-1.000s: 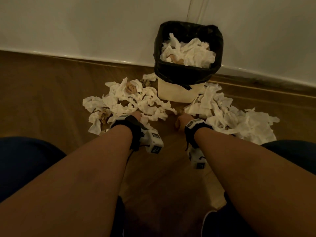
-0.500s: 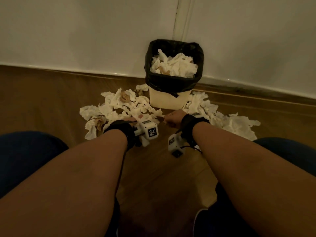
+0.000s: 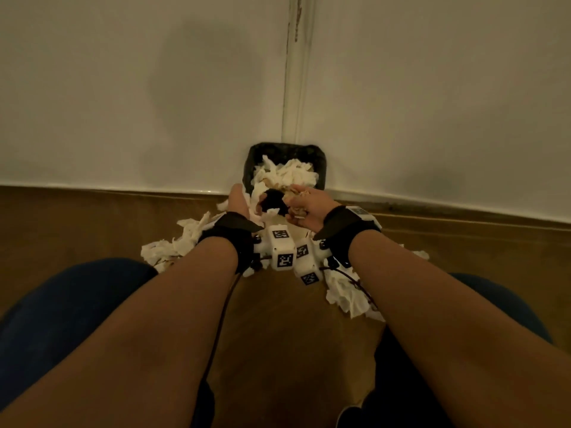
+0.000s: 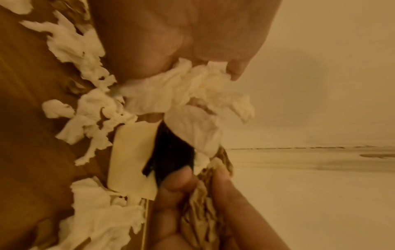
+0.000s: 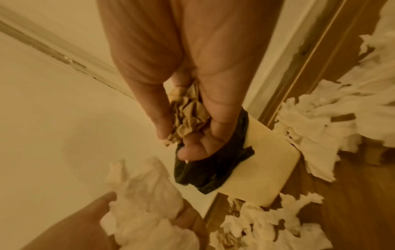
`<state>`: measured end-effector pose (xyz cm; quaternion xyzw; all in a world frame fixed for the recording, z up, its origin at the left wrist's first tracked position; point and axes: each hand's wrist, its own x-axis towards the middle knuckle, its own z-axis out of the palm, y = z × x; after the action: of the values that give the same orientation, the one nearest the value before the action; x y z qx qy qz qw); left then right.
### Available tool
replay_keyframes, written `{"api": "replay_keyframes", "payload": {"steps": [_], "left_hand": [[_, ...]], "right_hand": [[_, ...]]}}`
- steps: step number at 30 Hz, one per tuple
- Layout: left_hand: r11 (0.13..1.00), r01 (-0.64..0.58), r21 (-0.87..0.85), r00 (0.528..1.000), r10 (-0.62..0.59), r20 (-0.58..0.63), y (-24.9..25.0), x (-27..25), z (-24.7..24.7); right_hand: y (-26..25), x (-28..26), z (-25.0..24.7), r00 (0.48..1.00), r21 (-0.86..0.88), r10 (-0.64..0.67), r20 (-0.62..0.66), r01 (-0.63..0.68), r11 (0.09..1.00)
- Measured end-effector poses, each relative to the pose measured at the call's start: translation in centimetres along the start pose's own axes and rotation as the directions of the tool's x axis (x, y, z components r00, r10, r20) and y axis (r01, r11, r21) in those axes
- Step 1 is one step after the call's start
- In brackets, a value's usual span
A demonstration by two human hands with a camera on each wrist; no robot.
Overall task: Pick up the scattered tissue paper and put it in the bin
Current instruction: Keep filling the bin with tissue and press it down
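Observation:
The bin (image 3: 284,147) is cream with a black liner and stands against the wall, heaped with white tissue (image 3: 287,176). Both my hands are raised at its near rim. My left hand (image 3: 244,202) grips a wad of white tissue (image 4: 188,88), which shows clearly in the left wrist view. My right hand (image 3: 301,202) has its fingers curled round a crumpled brown paper (image 5: 188,116). Scattered tissue lies on the floor to the left of the bin (image 3: 173,248) and to its right (image 3: 346,295).
The wooden floor (image 3: 92,227) meets a white wall (image 3: 154,88) with a skirting strip just behind the bin. My knees in dark cloth (image 3: 77,298) flank both arms. Loose tissue also lies round the bin's base (image 5: 320,118).
Both hands have lifted from the floor piles up to the bin's near rim, each carrying paper. The head view has tilted up towards the wall.

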<state>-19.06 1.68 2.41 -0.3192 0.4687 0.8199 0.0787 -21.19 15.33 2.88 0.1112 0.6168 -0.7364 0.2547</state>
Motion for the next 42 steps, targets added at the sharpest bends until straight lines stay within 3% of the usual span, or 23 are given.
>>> {"api": "replay_keyframes", "payload": {"steps": [3,6,10,12,16,20,27,30,33,35,39,42], "left_hand": [[0.988,-0.031,0.151,0.999,0.028,0.023,1.2,-0.9,1.5],[0.912,-0.153,0.382,0.988,0.152,0.033,2.0,-1.9,2.4],[0.861,-0.178,0.476,0.981,0.119,0.152,3.7,-3.6,3.8],[0.910,-0.155,0.384,0.972,0.071,0.225,4.7,-4.6,4.3],[0.972,-0.131,0.196,0.962,0.077,0.262,6.6,-5.7,5.0],[0.935,-0.268,0.234,0.953,0.220,0.210,6.9,-5.8,5.2],[0.897,-0.349,0.272,0.937,0.332,0.109,6.0,-2.9,6.1],[0.910,-0.349,0.223,0.923,0.293,0.251,5.7,-2.2,6.5],[0.921,-0.332,0.203,0.937,0.297,0.186,6.1,-0.9,6.4],[0.911,-0.325,0.254,0.944,0.294,0.152,6.3,-0.1,6.4],[0.840,-0.454,0.298,0.877,0.361,0.318,5.7,1.1,6.3],[0.759,-0.527,0.383,0.850,0.461,0.255,5.5,2.1,6.2]], "right_hand": [[-1.7,-1.9,0.1,0.997,0.051,-0.065,0.037,0.063,0.997],[-3.5,-3.8,0.0,0.991,0.090,-0.124,0.043,0.119,0.989],[-5.2,-5.6,-0.8,0.979,0.087,-0.206,-0.004,0.205,0.975],[-5.9,-6.0,-1.3,0.973,0.053,-0.230,-0.016,0.231,0.972],[-7.1,-6.6,-2.4,0.981,0.106,-0.193,-0.016,0.193,0.975],[-7.5,-6.7,-3.0,0.973,0.136,-0.231,-0.013,0.231,0.963],[-7.7,-5.0,-2.6,0.958,0.125,-0.285,0.038,0.278,0.952],[-7.8,-4.0,-2.8,0.949,0.142,-0.314,0.021,0.308,0.941],[-8.0,-2.9,-3.0,0.943,0.138,-0.331,-0.023,0.331,0.933],[-8.0,-2.1,-3.0,0.945,0.078,-0.323,-0.053,0.326,0.942],[-7.1,0.4,-3.3,0.942,-0.125,-0.317,-0.105,0.304,0.944],[-6.2,2.5,-3.7,0.943,-0.279,-0.310,-0.122,0.267,0.922]]}}
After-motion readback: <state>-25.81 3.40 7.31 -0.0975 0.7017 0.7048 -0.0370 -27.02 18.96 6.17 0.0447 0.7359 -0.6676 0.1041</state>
